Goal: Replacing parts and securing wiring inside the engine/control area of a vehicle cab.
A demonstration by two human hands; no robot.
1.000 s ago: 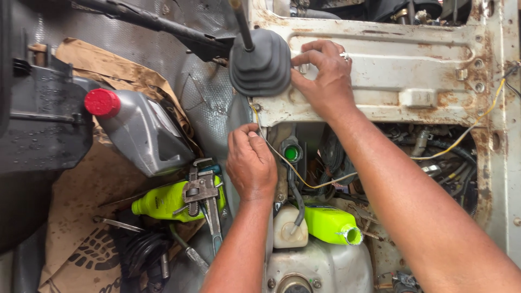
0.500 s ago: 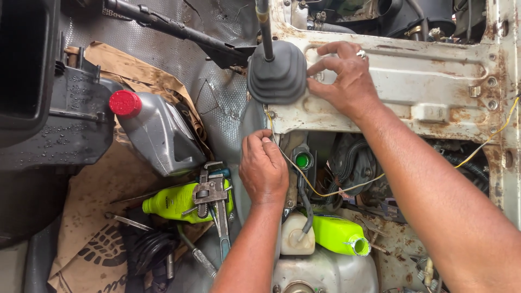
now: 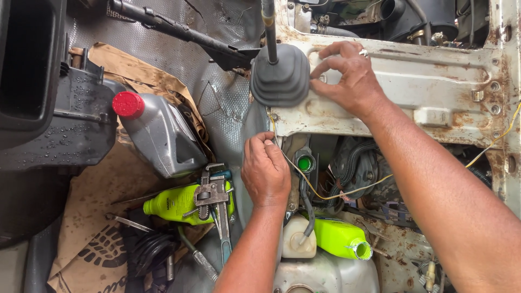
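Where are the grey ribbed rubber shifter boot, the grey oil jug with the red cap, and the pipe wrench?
grey ribbed rubber shifter boot (image 3: 279,76), head view, ribbed side.
grey oil jug (image 3: 163,138), head view, flat body.
pipe wrench (image 3: 213,191), head view, jaw head.
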